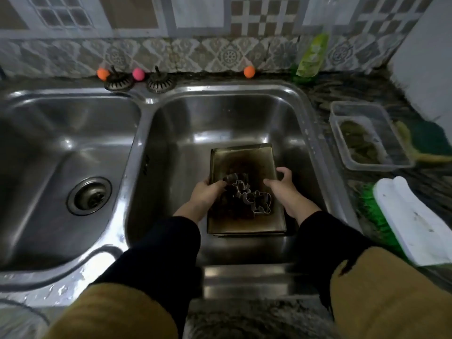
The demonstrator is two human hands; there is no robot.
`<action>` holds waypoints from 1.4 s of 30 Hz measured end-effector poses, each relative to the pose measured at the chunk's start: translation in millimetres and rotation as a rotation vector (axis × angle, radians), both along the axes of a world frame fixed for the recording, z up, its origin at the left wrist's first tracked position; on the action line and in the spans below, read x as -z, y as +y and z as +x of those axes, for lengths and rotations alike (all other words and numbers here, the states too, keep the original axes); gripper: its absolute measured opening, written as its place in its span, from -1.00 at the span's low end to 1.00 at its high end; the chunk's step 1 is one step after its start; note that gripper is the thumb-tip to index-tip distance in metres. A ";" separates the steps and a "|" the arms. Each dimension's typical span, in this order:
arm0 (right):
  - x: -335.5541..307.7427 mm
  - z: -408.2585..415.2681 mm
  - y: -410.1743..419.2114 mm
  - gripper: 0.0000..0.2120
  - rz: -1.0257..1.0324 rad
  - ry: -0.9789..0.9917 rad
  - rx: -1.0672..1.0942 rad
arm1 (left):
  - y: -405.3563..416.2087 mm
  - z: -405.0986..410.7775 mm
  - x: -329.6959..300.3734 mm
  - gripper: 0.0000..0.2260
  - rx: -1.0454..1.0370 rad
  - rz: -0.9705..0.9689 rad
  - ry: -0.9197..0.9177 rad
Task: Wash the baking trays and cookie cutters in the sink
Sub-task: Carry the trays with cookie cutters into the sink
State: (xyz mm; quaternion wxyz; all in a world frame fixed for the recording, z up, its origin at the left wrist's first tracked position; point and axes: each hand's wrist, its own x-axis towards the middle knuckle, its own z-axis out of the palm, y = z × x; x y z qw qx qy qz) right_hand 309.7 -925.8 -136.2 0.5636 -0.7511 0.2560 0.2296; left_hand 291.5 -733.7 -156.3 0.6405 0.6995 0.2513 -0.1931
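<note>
Low in the right-hand sink basin (pixel 244 113), at the centre of the frame, stacked baking trays (pixel 242 162) lie long axis running away from the person, scorched brown in the middle. Metal cookie cutters (pixel 247 199) sit heaped on the near half, directly between both hands. The left hand (pixel 208 194) curls its fingers onto the pile; the right hand (pixel 281 187) grips the trays' right edge.
</note>
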 end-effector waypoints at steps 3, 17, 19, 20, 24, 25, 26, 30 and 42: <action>-3.4 4.0 2.2 -0.46 -0.085 -0.022 -0.062 | 5.7 3.0 2.1 -0.59 0.192 0.255 -0.107; -19.3 -31.7 33.9 -0.23 -0.770 -0.107 -0.785 | -2.5 2.4 -9.3 -0.26 0.909 0.978 -0.302; -13.4 -32.8 37.3 -0.33 -0.823 -0.097 -0.735 | -6.3 3.0 -8.4 -0.30 0.887 0.997 -0.321; -11.4 -31.6 38.4 -0.39 -0.823 -0.103 -0.696 | -8.8 3.1 -9.3 -0.32 0.878 0.998 -0.344; -10.5 -26.5 39.9 -0.53 -0.729 -0.104 -0.577 | -15.7 3.7 -11.3 -0.44 0.841 0.933 -0.399; -11.6 -25.8 41.0 -0.55 -0.711 -0.105 -0.571 | -14.9 3.2 -11.0 -0.47 0.797 0.886 -0.398; -13.7 -24.6 42.6 -0.56 -0.696 -0.119 -0.566 | -12.6 3.6 -10.3 -0.49 0.737 0.819 -0.392; -34.2 -6.9 58.1 -0.60 -0.586 -0.273 -0.490 | 5.1 13.6 -25.3 -0.53 0.457 0.601 -0.427; -29.0 68.8 147.7 -0.29 -0.132 -0.308 -0.414 | 72.1 64.3 -27.9 -0.60 -0.050 0.556 -0.239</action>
